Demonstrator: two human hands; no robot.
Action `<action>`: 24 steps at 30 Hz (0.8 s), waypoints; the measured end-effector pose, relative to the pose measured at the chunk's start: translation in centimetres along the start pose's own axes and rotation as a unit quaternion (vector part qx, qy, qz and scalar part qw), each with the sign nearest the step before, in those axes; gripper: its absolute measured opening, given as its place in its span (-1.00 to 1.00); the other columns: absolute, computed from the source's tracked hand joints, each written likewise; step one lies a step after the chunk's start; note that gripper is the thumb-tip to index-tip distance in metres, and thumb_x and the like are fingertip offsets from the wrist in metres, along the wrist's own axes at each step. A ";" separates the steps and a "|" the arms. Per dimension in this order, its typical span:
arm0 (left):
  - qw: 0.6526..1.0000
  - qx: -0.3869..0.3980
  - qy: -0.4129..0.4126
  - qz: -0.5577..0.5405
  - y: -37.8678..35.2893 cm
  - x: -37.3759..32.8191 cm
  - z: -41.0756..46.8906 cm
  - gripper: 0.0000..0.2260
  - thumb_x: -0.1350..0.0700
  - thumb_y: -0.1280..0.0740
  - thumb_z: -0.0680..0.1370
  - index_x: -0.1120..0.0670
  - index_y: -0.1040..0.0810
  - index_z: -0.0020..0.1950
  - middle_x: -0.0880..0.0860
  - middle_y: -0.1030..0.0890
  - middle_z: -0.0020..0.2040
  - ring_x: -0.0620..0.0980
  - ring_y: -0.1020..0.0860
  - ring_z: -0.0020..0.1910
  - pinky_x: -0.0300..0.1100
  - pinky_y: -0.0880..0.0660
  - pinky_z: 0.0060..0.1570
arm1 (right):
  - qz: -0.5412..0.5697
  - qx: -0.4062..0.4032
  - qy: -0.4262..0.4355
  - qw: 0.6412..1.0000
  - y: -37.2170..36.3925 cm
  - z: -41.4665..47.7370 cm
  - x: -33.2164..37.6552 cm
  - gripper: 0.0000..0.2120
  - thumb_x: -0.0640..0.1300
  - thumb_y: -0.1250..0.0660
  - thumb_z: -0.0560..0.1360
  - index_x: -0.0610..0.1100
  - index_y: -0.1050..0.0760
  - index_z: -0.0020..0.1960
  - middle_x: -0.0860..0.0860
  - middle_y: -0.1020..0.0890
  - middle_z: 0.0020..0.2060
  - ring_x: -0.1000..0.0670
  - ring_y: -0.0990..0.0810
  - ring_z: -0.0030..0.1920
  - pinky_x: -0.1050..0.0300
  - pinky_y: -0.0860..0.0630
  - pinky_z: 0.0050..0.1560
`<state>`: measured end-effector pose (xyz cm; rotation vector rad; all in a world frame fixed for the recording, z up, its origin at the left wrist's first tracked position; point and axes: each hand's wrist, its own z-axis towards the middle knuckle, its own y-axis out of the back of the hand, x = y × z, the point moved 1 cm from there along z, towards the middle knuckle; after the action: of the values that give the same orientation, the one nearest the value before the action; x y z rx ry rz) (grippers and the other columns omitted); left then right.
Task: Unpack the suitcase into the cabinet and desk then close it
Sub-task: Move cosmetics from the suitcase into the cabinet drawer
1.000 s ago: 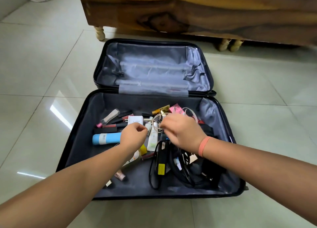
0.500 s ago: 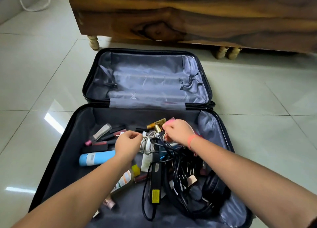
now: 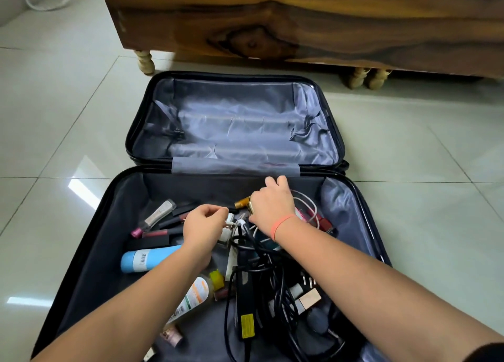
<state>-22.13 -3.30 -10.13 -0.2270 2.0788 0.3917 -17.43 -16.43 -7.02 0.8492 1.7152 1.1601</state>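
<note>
Suitcase [image 3: 90,252] open | blk device [image 3: 245,293] yellow label [image 3: 247,325], txt blurred | bottle [image 3: 195,296] barcode

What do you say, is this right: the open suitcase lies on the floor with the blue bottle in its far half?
No: the head view shows the open suitcase on the floor with the blue bottle in its near half.

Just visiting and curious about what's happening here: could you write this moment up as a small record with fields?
Setting: open suitcase on tiled floor, before wooden cabinet
Far half: empty grey lining
Near half: blue bottle, black cables, makeup tubes
Left hand: pinches white charger lead
Right hand: curled over the pile; grip hidden
Unpacking: not finished
</note>
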 end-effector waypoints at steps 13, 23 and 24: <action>0.999 0.015 0.018 -0.039 1.5 0.7 -0.3 -0.86 0.12 -0.35 0.53 0.20 -0.60 -0.11 0.10 -0.60 -0.24 -0.01 -0.52 -0.27 -0.07 -0.55 -0.03 | 0.124 0.234 -0.091 0.960 -0.2 2.8 1.1 -0.50 -0.06 -0.32 0.48 -0.16 -0.32 0.37 -0.08 -0.51 0.24 -0.14 -0.47 0.26 -0.03 -0.30 0.33; 0.996 0.062 0.024 -0.062 2.6 -0.5 -2.4 -0.84 0.07 -0.34 0.55 0.16 -0.57 -0.08 0.07 -0.61 -0.19 -0.02 -0.54 -0.21 -0.07 -0.54 -0.01 | 0.344 0.066 -0.078 0.933 1.8 0.0 -1.4 -0.24 0.09 -0.54 0.21 -0.07 -0.31 0.31 -0.12 -0.47 0.12 -0.19 -0.49 0.15 0.03 -0.43 0.12; 0.995 0.079 0.023 -0.060 2.5 -0.8 -2.7 -0.85 0.08 -0.33 0.55 0.17 -0.58 -0.05 0.09 -0.62 -0.15 0.00 -0.56 -0.16 -0.05 -0.54 0.05 | 0.359 0.035 -0.075 0.930 2.7 -0.2 -1.5 -0.24 0.11 -0.56 0.17 -0.06 -0.33 0.27 -0.10 -0.45 0.10 -0.17 -0.49 0.12 0.04 -0.44 0.09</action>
<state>-24.70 -1.94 -7.65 -0.2665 2.1175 0.1507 -16.90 -16.88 -3.98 1.6510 1.3462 1.4516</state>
